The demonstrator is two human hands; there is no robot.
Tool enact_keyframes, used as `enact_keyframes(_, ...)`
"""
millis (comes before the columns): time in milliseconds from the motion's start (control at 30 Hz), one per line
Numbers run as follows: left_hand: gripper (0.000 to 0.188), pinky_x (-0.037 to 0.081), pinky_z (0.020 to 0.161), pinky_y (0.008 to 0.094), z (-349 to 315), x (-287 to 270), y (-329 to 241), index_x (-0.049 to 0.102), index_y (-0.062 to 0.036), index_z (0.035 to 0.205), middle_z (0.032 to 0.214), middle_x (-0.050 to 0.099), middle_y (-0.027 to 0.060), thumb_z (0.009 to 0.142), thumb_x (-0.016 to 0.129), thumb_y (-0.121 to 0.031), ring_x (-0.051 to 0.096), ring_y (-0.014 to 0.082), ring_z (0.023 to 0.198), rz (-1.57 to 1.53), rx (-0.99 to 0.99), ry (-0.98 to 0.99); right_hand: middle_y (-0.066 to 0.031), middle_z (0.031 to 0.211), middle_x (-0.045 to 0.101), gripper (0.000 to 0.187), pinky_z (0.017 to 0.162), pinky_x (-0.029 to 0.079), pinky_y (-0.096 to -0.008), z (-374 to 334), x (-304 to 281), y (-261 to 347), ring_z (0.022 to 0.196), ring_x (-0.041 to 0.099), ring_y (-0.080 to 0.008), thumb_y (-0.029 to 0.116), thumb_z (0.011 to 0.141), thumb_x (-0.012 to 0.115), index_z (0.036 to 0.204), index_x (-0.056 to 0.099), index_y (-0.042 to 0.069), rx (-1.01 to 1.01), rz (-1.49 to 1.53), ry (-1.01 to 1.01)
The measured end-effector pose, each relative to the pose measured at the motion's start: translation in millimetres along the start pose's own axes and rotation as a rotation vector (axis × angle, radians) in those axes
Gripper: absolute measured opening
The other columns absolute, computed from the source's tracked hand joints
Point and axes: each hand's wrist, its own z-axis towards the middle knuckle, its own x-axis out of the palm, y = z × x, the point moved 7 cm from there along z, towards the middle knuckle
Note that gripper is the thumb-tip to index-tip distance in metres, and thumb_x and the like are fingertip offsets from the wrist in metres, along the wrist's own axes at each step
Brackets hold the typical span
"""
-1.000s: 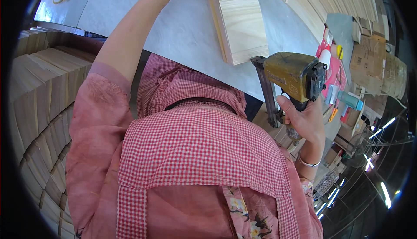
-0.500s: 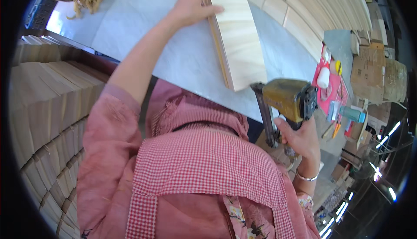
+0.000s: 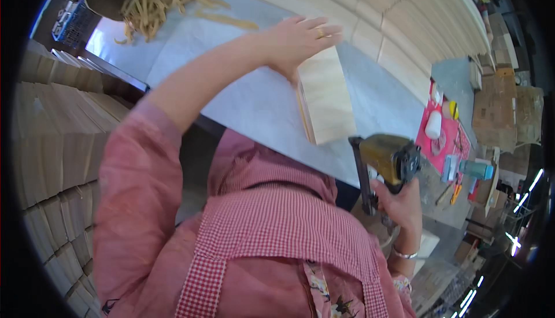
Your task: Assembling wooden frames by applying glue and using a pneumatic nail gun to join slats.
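Observation:
A pale wooden block (image 3: 328, 98) with a layered left edge lies slantwise on the grey-white tabletop (image 3: 243, 95). My left hand (image 3: 298, 43) reaches over its far end, fingers stretched out and a little apart, the thumb side against the block's left edge. How firmly it presses there is hidden. At the near right of the block, my right hand (image 3: 399, 202) is closed around the grip of a yellow-brown nail gun (image 3: 381, 151). The gun's nose points toward the block's near end, with a small gap between them.
Long pale boards (image 3: 341, 11) line the table's far side. A heap of tan strips (image 3: 159, 6) spills at the far left. Stacked wood (image 3: 63, 139) stands left of me. To the right are a white bottle (image 3: 433, 125), a teal bottle (image 3: 477, 169) and cardboard boxes (image 3: 494, 110).
My left hand has shifted from gripping the block's left side to lying over its far end, fingers now straighter. The nail gun sits slightly farther from the block and lower in view.

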Motion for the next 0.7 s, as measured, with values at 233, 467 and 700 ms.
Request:
enact_keyframes(233,0.101,0.044,0.105,0.0452,17,36,-47,0.048,-0.0073,0.143,0.133,0.06,0.011,0.057,0.09,-0.042,0.054,0.0313,0.126,0.101,0.232,0.388,-0.0071,0.072,0.066,0.026,0.05,0.046,-0.0268,-9,-7,-2,0.054,0.056,-0.0117,0.012,0.084,0.08,0.099,0.069,-0.006,0.047,0.17,-0.034)
enact_keyframes(467,0.094,0.049,0.089,0.0434,1,34,-59,0.05,-0.0007,0.137,0.121,0.063,0.0136,0.065,0.083,-0.053,0.059,0.0296,0.108,0.149,-0.41,0.348,-0.0028,0.063,0.059,0.022,0.043,0.041,-0.0247,4,-13,-3,0.045,0.049,-0.0094,0.013,0.088,0.078,0.095,0.067,-0.004,0.032,0.171,-0.125)
enact_keyframes(700,0.093,0.048,0.082,0.0397,-15,42,-67,0.051,0.0014,0.137,0.119,0.063,0.0148,0.071,0.079,-0.057,0.058,0.0286,0.102,0.277,-0.347,0.132,-0.0019,0.057,0.056,0.024,0.04,0.04,-0.0248,36,-5,15,0.041,0.048,-0.0103,0.018,0.091,0.077,0.091,0.065,-0.003,-0.02,0.141,-0.092)
